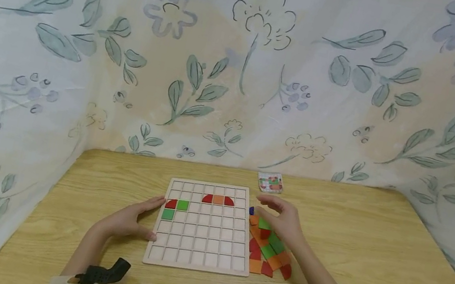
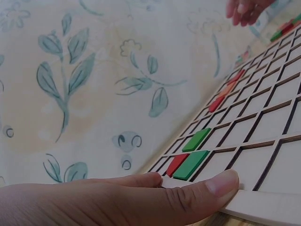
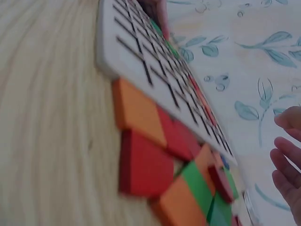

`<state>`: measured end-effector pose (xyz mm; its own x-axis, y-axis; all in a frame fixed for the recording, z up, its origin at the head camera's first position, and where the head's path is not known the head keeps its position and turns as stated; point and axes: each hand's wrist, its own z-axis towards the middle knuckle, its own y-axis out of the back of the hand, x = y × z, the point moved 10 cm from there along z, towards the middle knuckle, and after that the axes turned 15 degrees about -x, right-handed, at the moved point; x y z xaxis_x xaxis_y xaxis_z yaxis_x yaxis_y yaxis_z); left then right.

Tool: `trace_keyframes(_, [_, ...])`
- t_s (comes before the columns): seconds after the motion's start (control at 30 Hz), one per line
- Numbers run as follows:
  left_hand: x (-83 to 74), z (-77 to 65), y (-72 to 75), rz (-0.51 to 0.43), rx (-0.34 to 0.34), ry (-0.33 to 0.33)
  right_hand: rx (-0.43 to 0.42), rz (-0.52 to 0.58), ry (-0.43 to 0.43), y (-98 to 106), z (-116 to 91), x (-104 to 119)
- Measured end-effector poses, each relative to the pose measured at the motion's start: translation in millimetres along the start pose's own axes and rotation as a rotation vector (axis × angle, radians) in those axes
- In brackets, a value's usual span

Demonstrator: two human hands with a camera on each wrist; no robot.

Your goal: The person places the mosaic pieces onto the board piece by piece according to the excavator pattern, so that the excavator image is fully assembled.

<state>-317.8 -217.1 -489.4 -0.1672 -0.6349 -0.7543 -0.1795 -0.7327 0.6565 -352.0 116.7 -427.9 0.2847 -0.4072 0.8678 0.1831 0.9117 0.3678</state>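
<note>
A wooden grid board (image 1: 198,257) lies on the table. Near its left edge it holds a red rounded tile (image 1: 171,203), a green square tile (image 1: 182,205) and a darker green square tile (image 1: 168,214). Farther back, an orange square tile (image 1: 218,200) sits between two red rounded tiles (image 1: 208,198). My left hand (image 1: 127,220) rests its fingers and thumb along the board's left edge. Over loose coloured tiles (image 1: 267,251) at the board's right, my right hand (image 1: 284,218) hovers with thumb and fingers apart. In the right wrist view nothing shows between its fingers (image 3: 288,160).
A small printed card (image 1: 270,182) with a coloured pattern lies behind the board's back right corner. Among the loose tiles is a small blue one (image 1: 252,211). Flower-patterned cloth (image 1: 232,112) stands along the back and sides of the wooden table (image 1: 373,249).
</note>
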Motion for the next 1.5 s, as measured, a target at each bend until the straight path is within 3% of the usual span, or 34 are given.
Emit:
trace_keyframes(0.3, [-0.4, -1.5, 2.2, -0.001, -0.008, -0.001, -0.133, -0.110, 0.015, 55, -10, -25])
trace_keyframes(0.5, [0.7, -1.9, 0.0, -0.011, -0.006, 0.006, -0.194, -0.220, 0.047, 79, -12, -37])
trace_keyframes(0.87, [1.8, -2.7, -0.6, -0.017, -0.007, 0.009, -0.074, -0.265, 0.000, 74, -16, -55])
trace_keyframes(1.5, [-0.8, -2.6, -0.2, -0.003, -0.003, 0.005, -0.041, -0.331, 0.055, 68, -13, -60])
